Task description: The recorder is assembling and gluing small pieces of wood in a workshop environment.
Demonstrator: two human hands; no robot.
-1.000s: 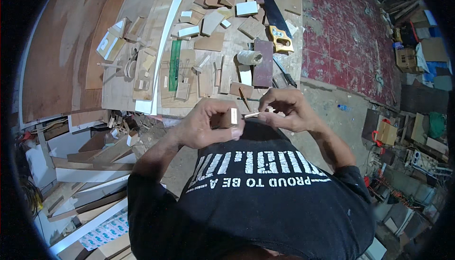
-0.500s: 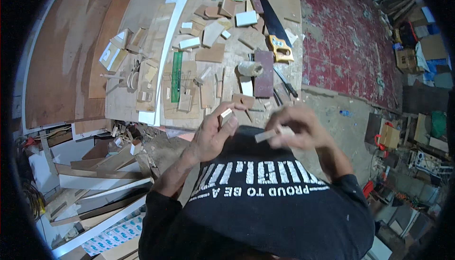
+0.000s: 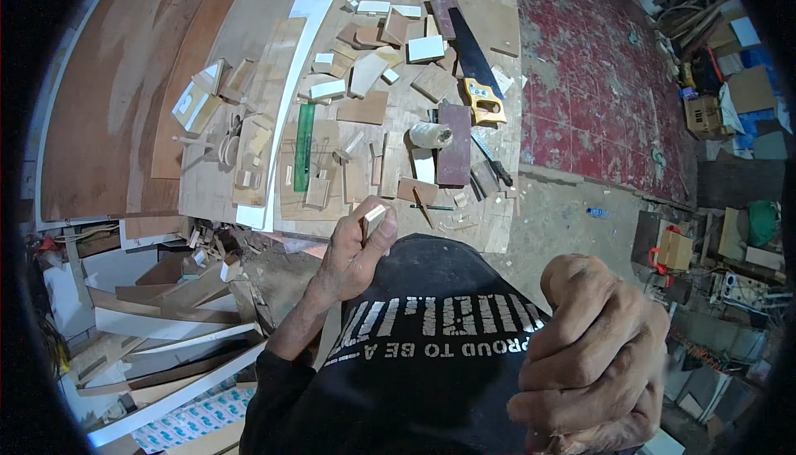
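Observation:
My left hand (image 3: 352,248), at the table's near edge, pinches a small wooden block (image 3: 374,216) with a pale end between thumb and fingers. Raised close to the camera on the right, my right hand (image 3: 593,351) has its fingers curled in; whatever they hold is hidden. On the table beyond the left hand lie a brown wood piece (image 3: 417,190) and a pencil-like stick (image 3: 424,208). A dark red board (image 3: 453,144) has a whitish roll (image 3: 430,134) against it. Beside these rest a hand saw (image 3: 478,73) with a yellow handle and a utility knife (image 3: 493,161).
A green ruler (image 3: 304,148) lies on a thin board at the table's left part. Several wood offcuts (image 3: 369,72) cover the middle. Scrap boards (image 3: 174,318) are piled on the floor at lower left. A red tiled floor (image 3: 597,73) stretches right of the table.
My right hand has come away from near the left hand, moving right and up toward the camera; the small block it held is out of sight. My left hand keeps its block.

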